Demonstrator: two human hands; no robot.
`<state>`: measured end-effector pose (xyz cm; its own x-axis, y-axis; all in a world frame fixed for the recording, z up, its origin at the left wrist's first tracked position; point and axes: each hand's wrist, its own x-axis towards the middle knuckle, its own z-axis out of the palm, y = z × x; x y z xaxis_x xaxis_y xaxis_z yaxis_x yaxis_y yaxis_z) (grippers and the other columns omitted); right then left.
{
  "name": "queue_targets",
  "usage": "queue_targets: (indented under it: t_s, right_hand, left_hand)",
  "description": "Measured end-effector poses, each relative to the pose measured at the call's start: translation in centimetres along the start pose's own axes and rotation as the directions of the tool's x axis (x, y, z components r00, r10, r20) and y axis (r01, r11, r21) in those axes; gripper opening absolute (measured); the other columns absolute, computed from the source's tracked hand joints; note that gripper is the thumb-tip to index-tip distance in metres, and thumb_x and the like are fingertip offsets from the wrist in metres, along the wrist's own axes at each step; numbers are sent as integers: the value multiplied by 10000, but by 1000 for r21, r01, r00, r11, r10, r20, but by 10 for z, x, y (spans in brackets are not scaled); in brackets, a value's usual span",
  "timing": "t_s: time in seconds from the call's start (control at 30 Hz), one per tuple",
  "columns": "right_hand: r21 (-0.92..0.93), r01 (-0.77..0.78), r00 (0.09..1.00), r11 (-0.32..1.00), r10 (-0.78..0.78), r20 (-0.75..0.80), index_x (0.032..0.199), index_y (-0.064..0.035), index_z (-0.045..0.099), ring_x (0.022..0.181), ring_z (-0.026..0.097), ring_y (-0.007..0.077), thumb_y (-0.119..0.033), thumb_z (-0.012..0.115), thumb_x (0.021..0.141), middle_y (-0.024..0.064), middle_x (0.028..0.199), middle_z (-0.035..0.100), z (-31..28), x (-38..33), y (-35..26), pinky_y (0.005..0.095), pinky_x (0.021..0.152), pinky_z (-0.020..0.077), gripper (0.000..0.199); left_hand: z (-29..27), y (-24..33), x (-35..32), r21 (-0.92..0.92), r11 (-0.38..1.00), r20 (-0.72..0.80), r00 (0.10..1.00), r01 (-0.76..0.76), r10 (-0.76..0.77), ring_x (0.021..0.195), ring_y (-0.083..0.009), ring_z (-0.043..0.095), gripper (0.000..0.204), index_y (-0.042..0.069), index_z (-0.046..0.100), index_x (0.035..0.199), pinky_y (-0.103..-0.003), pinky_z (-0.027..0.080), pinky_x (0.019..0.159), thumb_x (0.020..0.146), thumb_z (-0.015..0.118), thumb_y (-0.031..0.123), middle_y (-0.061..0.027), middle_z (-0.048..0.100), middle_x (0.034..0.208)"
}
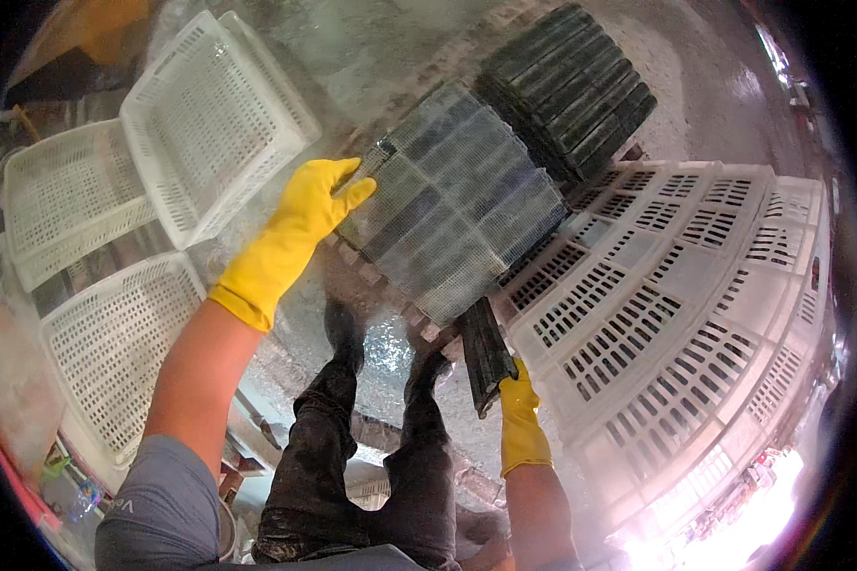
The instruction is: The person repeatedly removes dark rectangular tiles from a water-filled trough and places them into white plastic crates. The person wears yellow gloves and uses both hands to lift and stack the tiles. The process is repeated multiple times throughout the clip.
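Observation:
My left hand point(319, 205), in a yellow rubber glove, is at the left edge of a translucent mesh sheet point(448, 190). Its thumb and forefinger are spread, with the thumb tip over the mesh edge; whether the other fingers touch it is hidden. Under the mesh, dark oblong shapes lie in rows, forming the top of a stack. My right hand point(522, 395), gloved the same way, grips the lower end of a dark, ridged, slat-like panel point(486, 354). The panel slants below the mesh's near corner, its upper end beside the stack.
A block of dark ridged slats point(571, 90) stands beyond the mesh. White perforated crates point(676, 305) rise in a tall stack at right. More white baskets point(214, 124) stand at left, another basket point(129, 343) nearer me. The concrete floor point(390, 347) looks wet around my legs.

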<state>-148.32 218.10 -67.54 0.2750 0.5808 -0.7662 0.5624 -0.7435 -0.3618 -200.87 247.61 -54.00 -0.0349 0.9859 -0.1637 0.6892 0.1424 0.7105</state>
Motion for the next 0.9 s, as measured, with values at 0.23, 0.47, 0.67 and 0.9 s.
queue_targets:
  t_s: [0.23,0.47,0.67,0.9]
  right_hand:
    - [86,59,998,995,-57,-17,1506,-100,563,1161,673,234,-89,668,889,109,1294,713,5,8,41,330,1052,487,625]
    - [17,-16,1000,1000,15,27,1452,-103,597,1158,679,245,-96,660,881,102,1292,713,-6,-1,-9,346,1031,498,575]
    - [-329,76,994,941,-97,-50,1387,-143,639,1173,685,305,-86,667,823,132,1274,721,-16,-30,-66,382,1029,505,567]
    - [-292,21,995,956,-47,-83,1358,-184,660,1201,681,312,-96,707,791,132,1265,722,-15,-46,-78,389,1032,506,576]
  left_hand:
    - [20,-38,19,-83,993,-65,994,80,-85,903,-308,747,243,9,766,1089,-385,576,814,912,770,175,-173,776,994]
    - [15,-26,33,89,988,-43,992,125,-122,994,-211,709,200,32,755,1093,-360,553,875,946,748,168,-118,756,1067]
    - [8,-15,21,-56,983,-90,980,174,-178,1064,-320,716,368,52,697,1276,-391,552,938,922,746,141,-155,735,1192]
    - [29,-27,-44,-402,900,-228,933,170,-278,1293,-336,627,516,19,600,1418,-380,493,1090,932,732,130,-190,658,1384]
